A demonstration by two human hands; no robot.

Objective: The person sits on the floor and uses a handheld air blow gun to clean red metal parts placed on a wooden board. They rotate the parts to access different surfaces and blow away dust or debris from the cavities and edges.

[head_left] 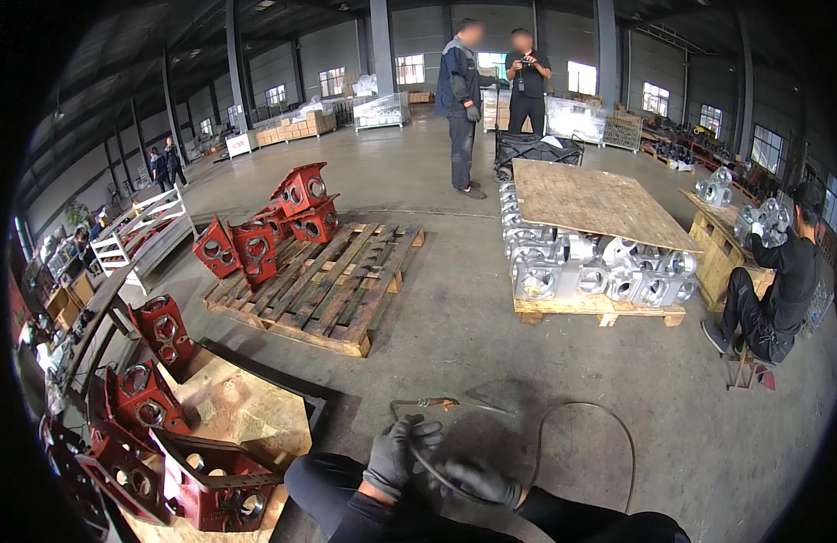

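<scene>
Both my hands wear dark grey gloves. My left hand (pixel 400 455) is closed around a thin dark hose (pixel 628 445) in front of my knees. Lower and to its right, my right hand (pixel 483 482) is closed on the same hose, which sags between the two hands. Beyond my left hand the hose bends up to a fitting (pixel 436 404) with an orange-brown part, and a thin, blurred rod-like end points right from it. From my right hand the hose loops out over the concrete floor and back towards me.
Red metal castings (pixel 215 484) stand on a wooden board (pixel 242 398) at my left; others sit on a slatted pallet (pixel 332 290). Silver castings (pixel 608 271) lie under a plywood sheet (pixel 599 204). A seated person (pixel 785 281) handles silver parts at right; two people (pixel 463 109) stand beyond.
</scene>
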